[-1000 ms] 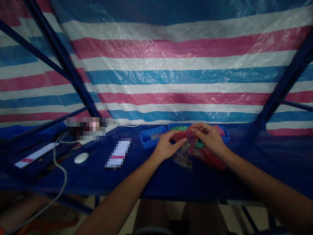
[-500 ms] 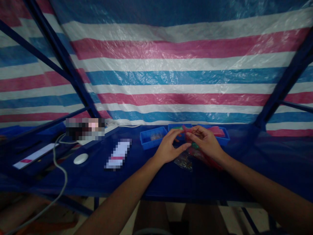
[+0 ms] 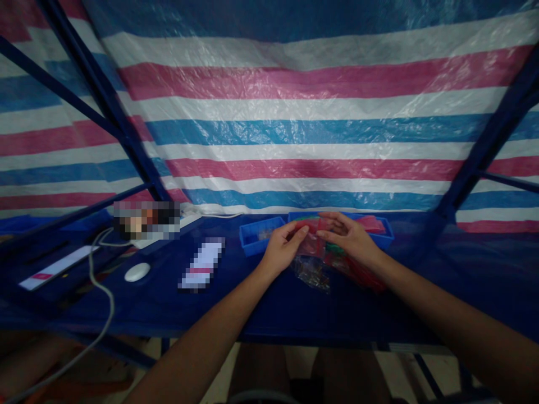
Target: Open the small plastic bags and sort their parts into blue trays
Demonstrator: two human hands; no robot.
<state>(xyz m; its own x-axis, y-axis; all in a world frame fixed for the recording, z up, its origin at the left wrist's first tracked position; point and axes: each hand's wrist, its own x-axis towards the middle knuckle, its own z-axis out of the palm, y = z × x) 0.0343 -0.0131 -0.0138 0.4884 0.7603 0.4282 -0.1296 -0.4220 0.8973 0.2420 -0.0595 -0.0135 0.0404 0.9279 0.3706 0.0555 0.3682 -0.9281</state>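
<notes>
A small see-through red plastic bag (image 3: 310,245) hangs upright between my hands over the table. My left hand (image 3: 283,244) is closed on its left side, the thumb lying across the front. My right hand (image 3: 351,238) has its thumb at the bag's right edge and its other fingers spread behind and above; part of that grip is hidden. Below the hands, a clear plastic bag (image 3: 312,275) with small pieces lies on the table. Beside it, under my right hand and forearm, is a pile of red bags (image 3: 362,274) with a bit of green.
A blue bin (image 3: 248,245) with small clear packets stands left of my hands. Another blue bin (image 3: 386,240) holds red bags (image 3: 373,224) behind my right hand. Leftward on the blue table (image 3: 269,320) are a pixelated phone-shaped item (image 3: 202,266), a white oval object (image 3: 137,272) and a white cable (image 3: 110,297).
My fingertips have moved from pinching close together to slightly apart. The red bag, bunched before, now hangs spread flat between them. My left hand is a little farther left.
</notes>
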